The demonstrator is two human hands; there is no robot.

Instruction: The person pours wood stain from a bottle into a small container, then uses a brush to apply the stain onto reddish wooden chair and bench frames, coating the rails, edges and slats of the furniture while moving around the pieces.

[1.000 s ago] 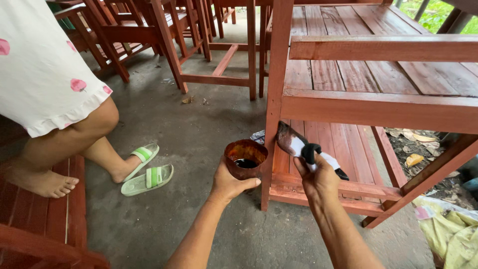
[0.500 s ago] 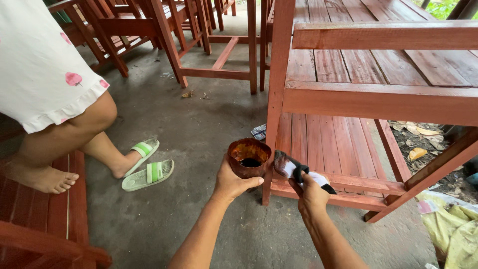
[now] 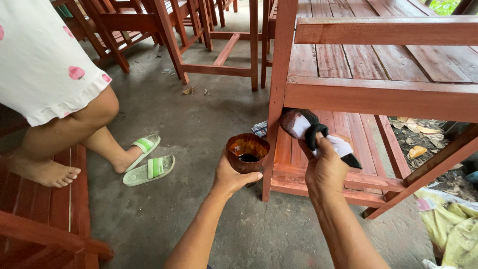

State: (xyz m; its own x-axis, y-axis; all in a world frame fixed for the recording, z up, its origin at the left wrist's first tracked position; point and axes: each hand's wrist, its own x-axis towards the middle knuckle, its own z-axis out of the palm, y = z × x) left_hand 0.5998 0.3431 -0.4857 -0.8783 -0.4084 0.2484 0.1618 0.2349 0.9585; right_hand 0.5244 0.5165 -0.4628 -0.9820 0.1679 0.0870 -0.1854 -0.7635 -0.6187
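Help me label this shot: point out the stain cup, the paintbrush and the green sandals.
stain cup (image 3: 247, 149): head view, inner rim.
paintbrush (image 3: 300, 124): head view, bristle head.
green sandals (image 3: 149, 169): head view, strap of the nearer sandal.

Open concrete floor is left free leftward of the cup, while passage rightward is blocked by the table leg and lower shelf.

My left forearm reaches up from the lower edge of view, and my left hand is curled in a grip, thumb pointing right, fingers wrapped out of sight. My right forearm rises beside it from lower right; my right hand is closed in a fist, knuckles up, wrist straight.
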